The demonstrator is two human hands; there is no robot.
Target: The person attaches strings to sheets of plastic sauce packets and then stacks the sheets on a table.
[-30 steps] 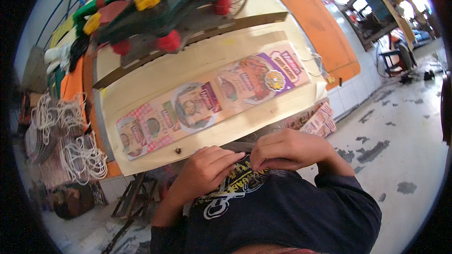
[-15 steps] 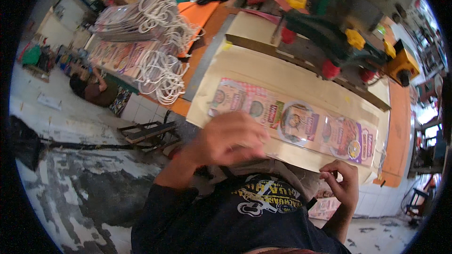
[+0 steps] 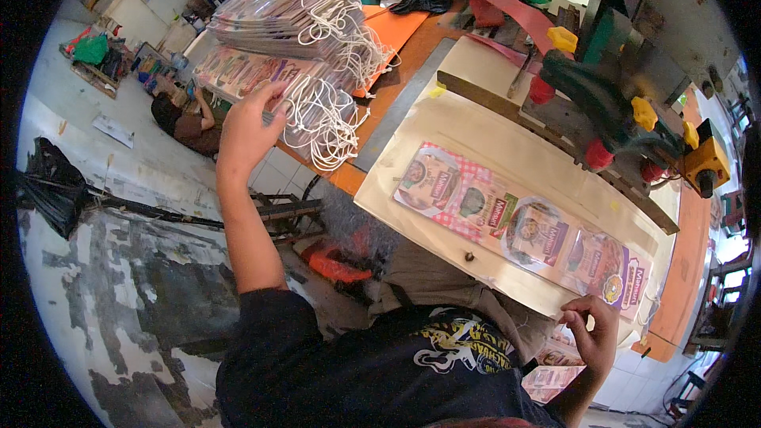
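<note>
My left hand (image 3: 252, 125) reaches to the near-left edge of a stack of printed, clear-covered sheets (image 3: 254, 71), its fingers apart at the edge with nothing visibly held. White strings (image 3: 321, 123) hang in loops off the stack's right side. My right hand (image 3: 594, 331) is at the front right edge of a cream board (image 3: 396, 182), its fingers curled in a loose pinch; whether anything is between them is hidden. A long printed strip with food pictures (image 3: 519, 230) under clear plastic lies flat on that board, just beyond the right hand.
Beyond the strip stands a machine with a long metal bar (image 3: 555, 143), red and yellow knobs (image 3: 598, 154) and a yellow box (image 3: 705, 166). An orange sheet (image 3: 396, 36) lies beside the stack. Another person (image 3: 186, 123) sits low at the far left.
My left hand has moved from above the board's near-left edge up and left to the stack. My right hand stays curled by the board's front edge. The view has shifted.
</note>
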